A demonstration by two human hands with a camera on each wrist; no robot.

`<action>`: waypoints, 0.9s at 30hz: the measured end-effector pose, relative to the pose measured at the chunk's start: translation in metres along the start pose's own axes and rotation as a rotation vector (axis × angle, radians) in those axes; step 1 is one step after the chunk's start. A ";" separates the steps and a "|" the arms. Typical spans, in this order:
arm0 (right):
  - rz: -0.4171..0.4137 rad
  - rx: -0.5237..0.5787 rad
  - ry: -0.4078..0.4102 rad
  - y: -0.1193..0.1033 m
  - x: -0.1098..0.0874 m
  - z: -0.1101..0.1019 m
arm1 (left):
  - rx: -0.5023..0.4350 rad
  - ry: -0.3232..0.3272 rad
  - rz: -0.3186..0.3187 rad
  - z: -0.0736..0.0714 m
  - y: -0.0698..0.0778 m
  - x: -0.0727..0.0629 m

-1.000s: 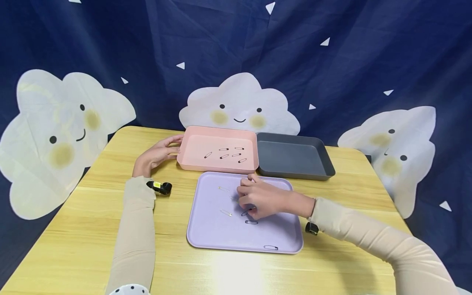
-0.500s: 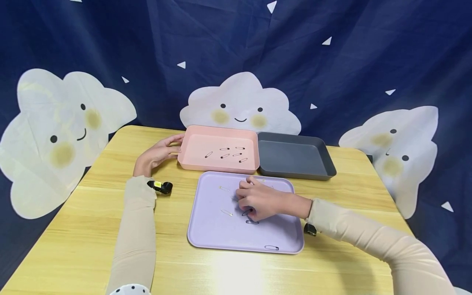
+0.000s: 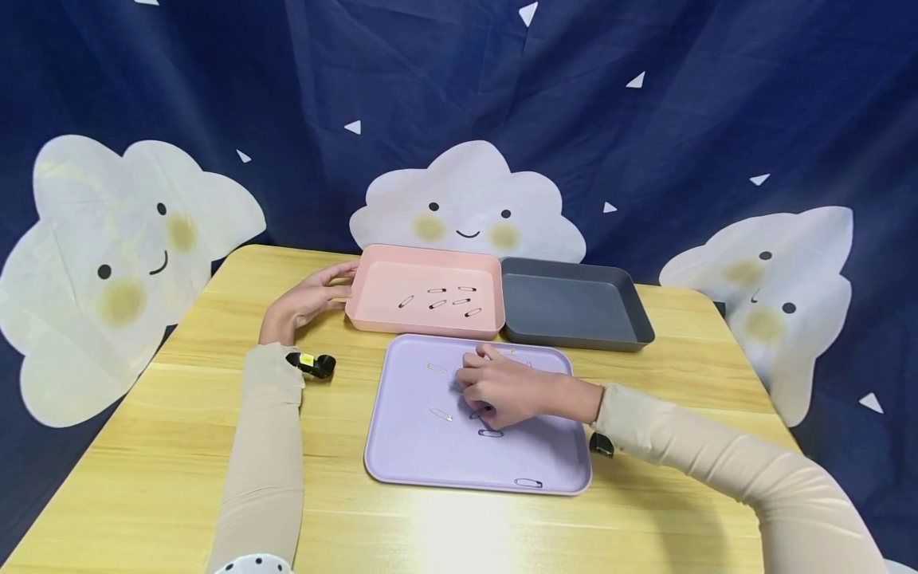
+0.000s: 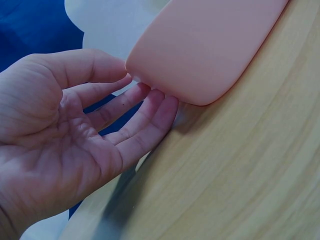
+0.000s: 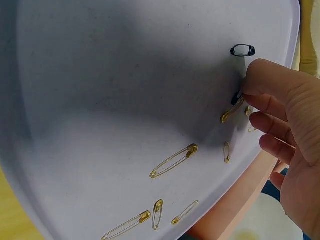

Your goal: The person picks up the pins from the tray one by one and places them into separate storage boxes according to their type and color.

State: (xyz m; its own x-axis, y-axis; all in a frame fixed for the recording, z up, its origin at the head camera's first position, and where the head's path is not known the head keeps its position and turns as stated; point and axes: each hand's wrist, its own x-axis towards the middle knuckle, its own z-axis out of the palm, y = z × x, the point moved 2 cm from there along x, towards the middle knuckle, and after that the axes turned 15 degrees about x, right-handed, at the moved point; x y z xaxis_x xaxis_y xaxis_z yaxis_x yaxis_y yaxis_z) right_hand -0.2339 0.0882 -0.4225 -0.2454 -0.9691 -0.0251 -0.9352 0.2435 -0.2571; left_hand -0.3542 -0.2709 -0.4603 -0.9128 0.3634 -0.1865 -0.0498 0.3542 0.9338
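My right hand point(image 3: 505, 387) is over the lilac tray point(image 3: 412, 458), thumb and index finger pinching a black safety pin point(image 5: 235, 98) close over the surface. A gold safety pin point(image 5: 225, 117) lies right beside those fingertips, and another black safety pin point(image 5: 242, 50) lies near the thumb. Several more gold safety pins point(image 5: 175, 160) are spread over this tray. My left hand point(image 3: 304, 301) rests its fingertips against the left end of the pink tray point(image 4: 195, 50), thumb at the rim and fingers loosely bent. Several black-headed safety pins point(image 3: 437, 304) lie inside the pink tray.
A dark grey tray point(image 3: 574, 303) stands against the pink tray's right side. All three trays are on a wooden table point(image 3: 323, 478). One dark safety pin point(image 3: 528, 483) lies by the lilac tray's near edge. A blue cloud-patterned cloth point(image 3: 445, 80) hangs behind.
My right hand has shifted slightly left over the lilac tray, its fingers still drawn together. The left hand keeps its place at the pink tray.
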 end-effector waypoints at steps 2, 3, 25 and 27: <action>-0.001 -0.006 -0.005 0.000 0.000 0.000 | 0.004 -0.002 0.003 0.000 0.000 0.000; -0.001 -0.009 -0.008 0.000 0.001 0.000 | 0.005 -0.002 0.004 0.000 0.000 0.000; 0.003 -0.008 0.007 -0.002 0.003 -0.001 | 0.010 0.002 0.005 -0.001 -0.001 0.000; -0.008 -0.015 0.018 -0.002 0.003 -0.001 | 0.005 0.001 0.005 -0.001 -0.001 0.000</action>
State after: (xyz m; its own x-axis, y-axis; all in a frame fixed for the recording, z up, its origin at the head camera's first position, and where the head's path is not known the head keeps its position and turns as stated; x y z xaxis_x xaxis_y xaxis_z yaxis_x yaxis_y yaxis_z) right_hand -0.2328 0.0844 -0.4205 -0.2424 -0.9702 -0.0053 -0.9408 0.2364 -0.2428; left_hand -0.3545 -0.2720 -0.4604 -0.9134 0.3646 -0.1813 -0.0427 0.3570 0.9331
